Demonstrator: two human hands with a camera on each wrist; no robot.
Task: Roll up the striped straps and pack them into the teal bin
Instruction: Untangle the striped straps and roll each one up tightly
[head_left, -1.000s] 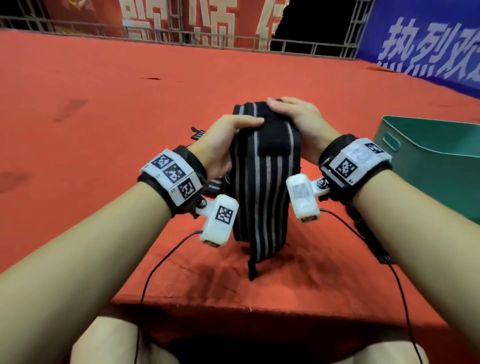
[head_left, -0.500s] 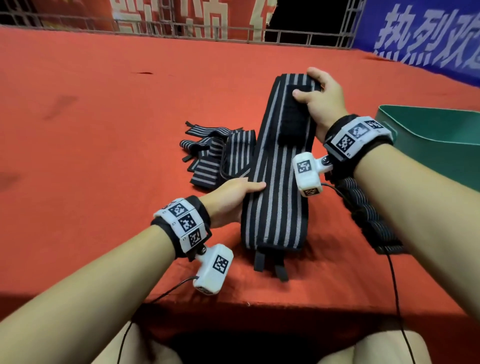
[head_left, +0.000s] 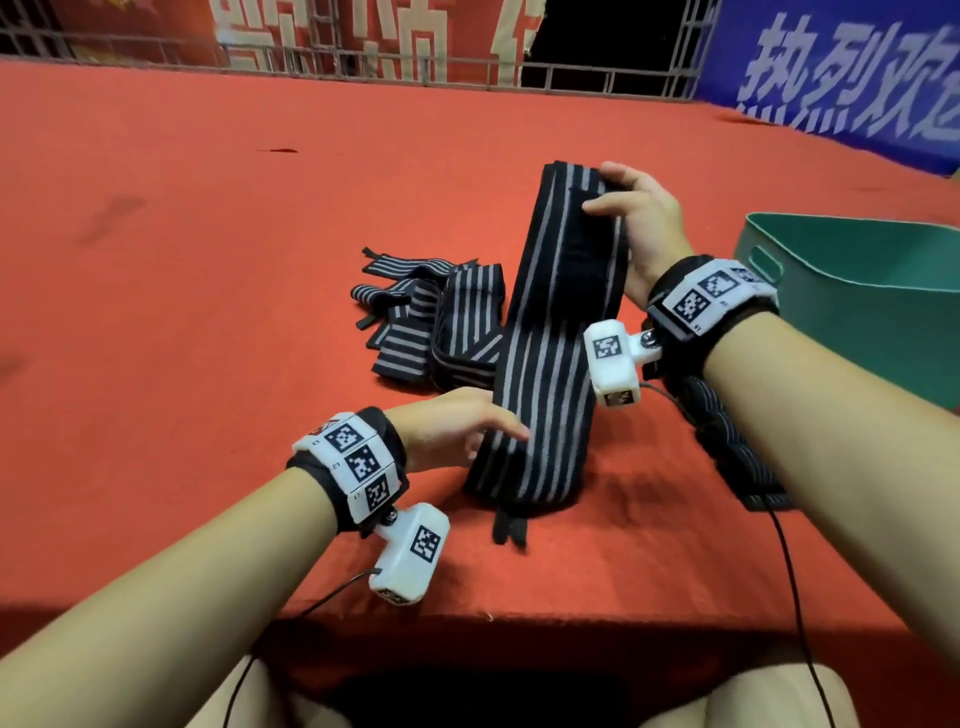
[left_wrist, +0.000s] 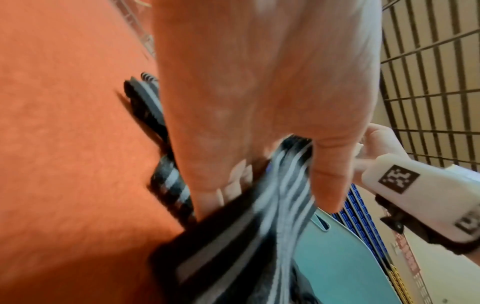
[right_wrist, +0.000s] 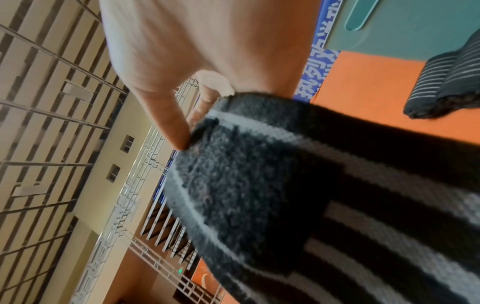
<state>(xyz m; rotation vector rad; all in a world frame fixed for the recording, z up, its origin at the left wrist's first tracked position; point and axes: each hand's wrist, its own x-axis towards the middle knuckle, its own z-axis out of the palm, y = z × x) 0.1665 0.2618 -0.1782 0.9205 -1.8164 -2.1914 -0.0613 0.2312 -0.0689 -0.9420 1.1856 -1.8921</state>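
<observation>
- Red felt covers the tabletop (head_left: 156, 312), which carries everything here.
- The left hand (head_left: 447, 431) is near the front edge, thumb over and fingers under the strap's (head_left: 550, 374) lower part, gripping it loosely.
- A pile (head_left: 431, 322) of loose straps lies mid-tabletop, just behind that hand, still unrolled.
- The strap runs stretched from the front edge up and back; its lower end, with a small loop, touches the felt.
- The right hand (head_left: 639, 218) pinches the raised far end, thumb on the fuzzy fastening patch (right_wrist: 249, 174).
- The strap looks soft, light and floppy, not slippery; it will likely sag unless kept taut, so rolling is best begun at one end, gripping across the full width.
- Another strap (head_left: 737, 441) lies under the right forearm.
- The bin (head_left: 872, 291) stands at the right edge; its inside is not visible.
</observation>
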